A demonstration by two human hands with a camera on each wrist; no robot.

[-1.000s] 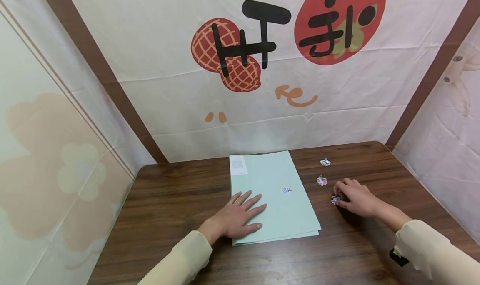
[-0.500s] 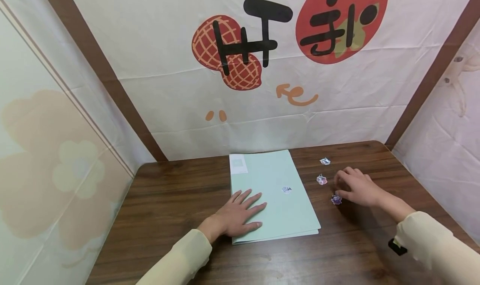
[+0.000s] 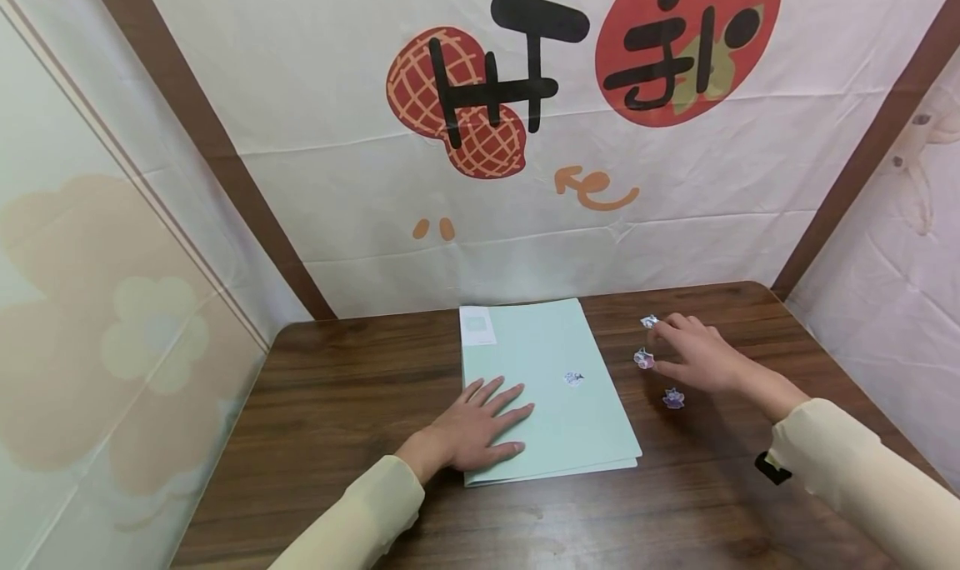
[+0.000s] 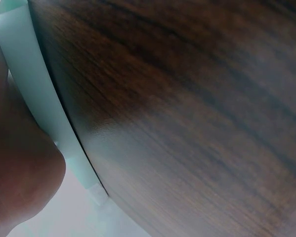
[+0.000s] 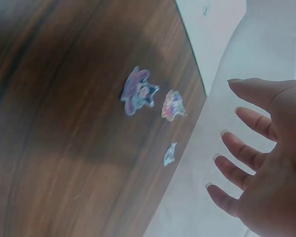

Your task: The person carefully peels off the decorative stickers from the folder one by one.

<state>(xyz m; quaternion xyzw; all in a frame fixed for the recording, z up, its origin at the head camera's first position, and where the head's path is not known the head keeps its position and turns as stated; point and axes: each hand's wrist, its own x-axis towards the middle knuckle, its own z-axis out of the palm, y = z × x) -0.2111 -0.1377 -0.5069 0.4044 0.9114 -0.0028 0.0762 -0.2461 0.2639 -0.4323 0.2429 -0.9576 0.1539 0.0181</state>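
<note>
A mint-green folder (image 3: 543,345) lies on the table, with a small sticker (image 3: 573,378) on its cover. Spread across the lower left of that cover is my left hand (image 3: 480,432), fingers straight; its wrist view shows the folder's spine edge (image 4: 31,74). My right hand (image 3: 697,355) hovers over the table right of the folder, holding nothing, its fingers loosely bent and apart in the right wrist view. Near its fingertips lie a pink-and-white sticker (image 3: 643,358) and a blue-and-white sticker (image 3: 649,322). A purple sticker (image 5: 138,91) lies closer to me, below the hand.
The dark wooden table (image 3: 360,387) reaches back to a printed white cloth (image 3: 360,203) hanging behind it. Cloth walls also stand at both sides. A white label (image 3: 477,327) marks the folder's top left corner. Under the right sleeve hangs a small black item (image 3: 772,468).
My right hand has left the purple sticker on the table and moved away and to the left, towards the other two stickers. My left hand stays on the folder.
</note>
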